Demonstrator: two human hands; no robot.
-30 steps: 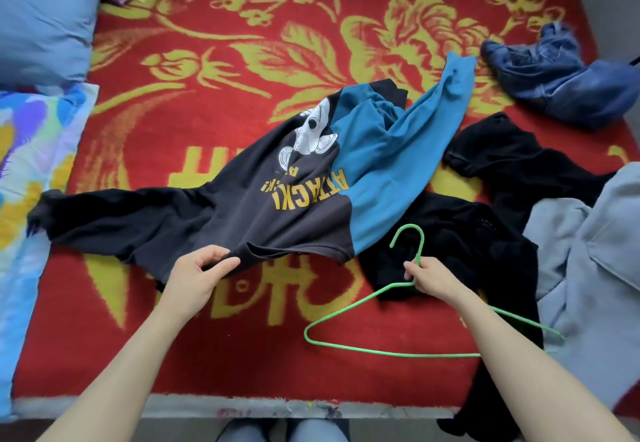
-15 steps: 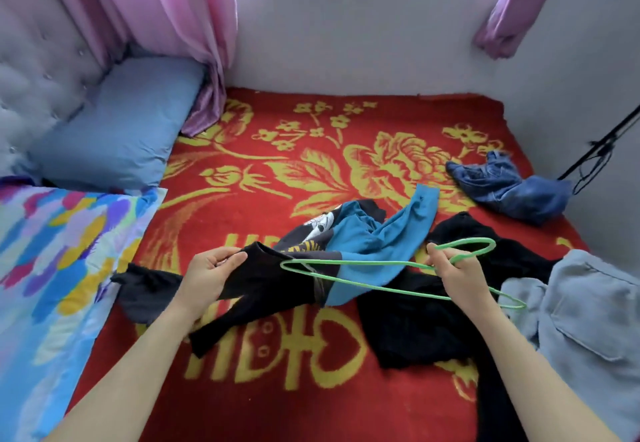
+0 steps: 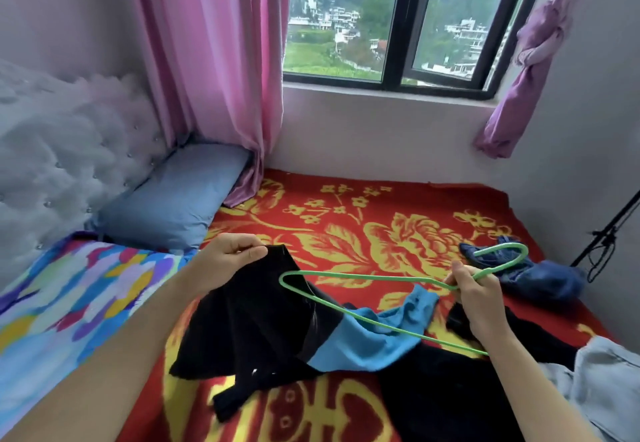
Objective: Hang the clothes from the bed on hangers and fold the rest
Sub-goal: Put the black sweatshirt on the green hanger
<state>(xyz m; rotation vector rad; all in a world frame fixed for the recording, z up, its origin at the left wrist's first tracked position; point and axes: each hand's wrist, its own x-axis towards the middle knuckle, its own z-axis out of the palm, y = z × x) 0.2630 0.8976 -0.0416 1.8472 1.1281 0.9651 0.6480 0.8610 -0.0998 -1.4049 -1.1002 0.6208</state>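
Over the red bed cover with big yellow flowers (image 3: 346, 226), the left hand (image 3: 232, 258) pinched the top edge of a black and blue shirt (image 3: 263, 323) between its thumb and curled fingers. The hand held that edge up in the air, and the rest of the shirt hung down onto the bed. The right hand (image 3: 474, 299) had its fingers wrapped round the neck of a thin green wire hanger (image 3: 363, 275), just under the hook. The hanger lay almost flat, and its far corner pointed at the black edge near the left hand. Its lower wire crossed in front of the blue part. I could not tell if the corner was inside the shirt. A heap of black clothes (image 3: 443, 389) lay under the right arm, with a pale grey top (image 3: 602, 382) just beside it. A dark blue bundle of cloth (image 3: 540, 278) sat near the wall. A soft blue pillow (image 3: 173, 206) lay by the pink curtain (image 3: 214, 60).
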